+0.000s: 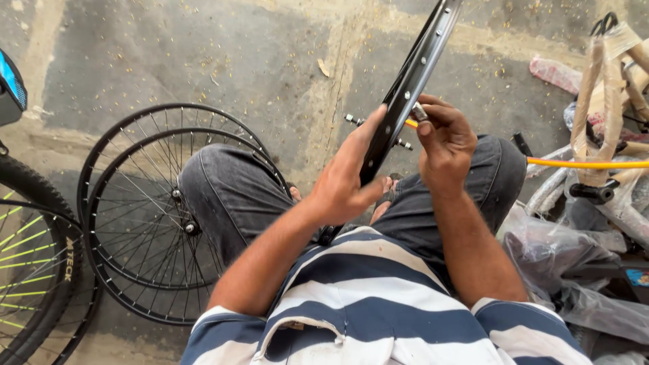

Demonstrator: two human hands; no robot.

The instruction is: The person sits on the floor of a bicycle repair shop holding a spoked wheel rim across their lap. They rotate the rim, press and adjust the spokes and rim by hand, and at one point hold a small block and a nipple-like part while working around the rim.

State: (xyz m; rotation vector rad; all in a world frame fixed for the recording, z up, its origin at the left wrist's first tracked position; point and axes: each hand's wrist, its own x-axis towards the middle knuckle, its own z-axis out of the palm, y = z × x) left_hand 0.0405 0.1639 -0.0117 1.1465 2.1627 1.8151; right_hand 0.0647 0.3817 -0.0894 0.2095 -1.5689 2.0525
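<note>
Spoked wheels (152, 209): two lie stacked on the floor (203, 61), far left.
Left hand (345, 179): grip closed around the black rim (412, 74), thumb side up.
Rim: long axis runs from lap up and away, between both hands.
Right hand (443, 138): fingertips pinch a small metal nipple (419, 111) against the rim, wrist bent inward.

Two hands (341, 182) (443, 145), one bare black rim (412, 74), two spoked wheels (145, 216) at nine o'clock, one tyred wheel (27, 263), one yellow tube (588, 163).
</note>
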